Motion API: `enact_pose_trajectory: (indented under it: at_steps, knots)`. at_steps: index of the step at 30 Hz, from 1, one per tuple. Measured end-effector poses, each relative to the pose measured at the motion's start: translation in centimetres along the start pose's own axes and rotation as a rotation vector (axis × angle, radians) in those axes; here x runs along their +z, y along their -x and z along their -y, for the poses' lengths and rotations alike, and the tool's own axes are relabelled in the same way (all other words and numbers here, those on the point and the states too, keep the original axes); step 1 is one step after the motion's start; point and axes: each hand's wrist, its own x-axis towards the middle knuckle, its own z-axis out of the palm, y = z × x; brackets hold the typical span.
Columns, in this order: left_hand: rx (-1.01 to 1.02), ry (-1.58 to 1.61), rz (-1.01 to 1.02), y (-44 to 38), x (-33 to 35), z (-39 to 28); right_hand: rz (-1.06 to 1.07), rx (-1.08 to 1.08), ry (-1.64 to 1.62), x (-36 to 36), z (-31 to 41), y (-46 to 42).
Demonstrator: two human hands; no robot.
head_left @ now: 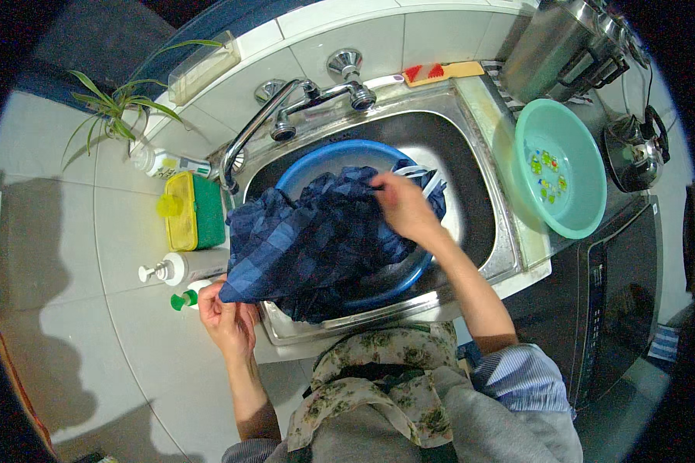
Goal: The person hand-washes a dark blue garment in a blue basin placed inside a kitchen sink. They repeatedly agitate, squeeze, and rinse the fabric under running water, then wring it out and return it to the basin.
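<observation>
A navy checked cloth garment (301, 237) with white stripes at its far right end lies bunched over a blue plastic basin (347, 151), which stands in a stainless steel sink (480, 191). My left hand (229, 315) pinches a corner of the garment beyond the sink's left edge, so the cloth is stretched out on that side. On the other side, my right hand (405, 205) grips the cloth near the striped part, its fingertips slightly blurred.
A chrome faucet (266, 110) arches over the sink's left rear. Bottles (202, 266) and a yellow-green container (194, 211) stand at left, near a potted plant (116, 110). A brush (443, 73) lies behind; a mint-green basin (562, 168) and a kettle (631, 153) are at right.
</observation>
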Motion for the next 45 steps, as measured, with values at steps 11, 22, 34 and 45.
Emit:
enact_pose_trajectory:
  at_steps: [11, 22, 34, 45]
  knots:
    - [-0.06, -0.042, -0.039, 1.5, -1.2, -0.9, 0.635, -0.157, 0.072, 11.4, -4.6, 0.2]
    - [-0.121, -0.046, -0.069, 1.0, -2.2, 0.9, 0.888, -0.075, -0.095, 5.5, 2.9, 4.4]
    - [-0.101, -0.061, -0.17, 0.1, -4.4, 0.5, -0.189, -0.23, -0.714, -7.5, 6.1, 2.5]
    - [-0.398, 0.026, -0.181, 1.3, -3.8, 4.1, 0.126, -0.026, -0.267, 5.7, 6.4, 4.4]
